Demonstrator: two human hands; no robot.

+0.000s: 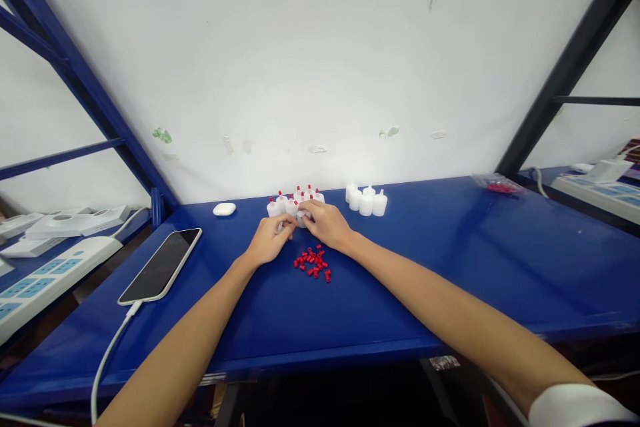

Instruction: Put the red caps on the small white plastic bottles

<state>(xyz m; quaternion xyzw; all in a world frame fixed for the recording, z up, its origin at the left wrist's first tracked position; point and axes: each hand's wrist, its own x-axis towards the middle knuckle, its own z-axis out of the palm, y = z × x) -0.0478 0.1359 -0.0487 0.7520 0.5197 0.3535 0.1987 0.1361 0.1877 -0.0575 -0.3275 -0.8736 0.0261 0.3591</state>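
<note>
Both hands meet at the middle of the blue counter (450, 260), near the back wall. The left hand (270, 240) has its fingers curled in, its grip narrow on a small white piece (302, 219) at the fingertips. The right hand (327, 223) comes in from the other side, fingers pinched on the same white piece, so both grips are closed on it. The piece is mostly hidden by the fingers; its shape cannot be made out.

Directly behind the hands: a cluster of small white bottles with red caps (295, 200), standing upright, packed close together and touching the hands' far side. To the right of that cluster, set a little apart: a second group of white bottles without caps (367, 201), also upright and touching one another.

Just in front of the hands, between the two forearms: a loose heap of small red caps (313, 263) lying on the counter.

Left side of the counter: a phone (161, 265) lying flat, screen dark, with a white cable (107, 357) plugged into its near end and running off the front edge. Behind it, near the wall: a small white case (225, 209).

Far right rear of the counter: a clear bag (500, 184) with red contents.

Right forearm ends in a white sleeve (575, 407) at the frame's lower corner.
</note>
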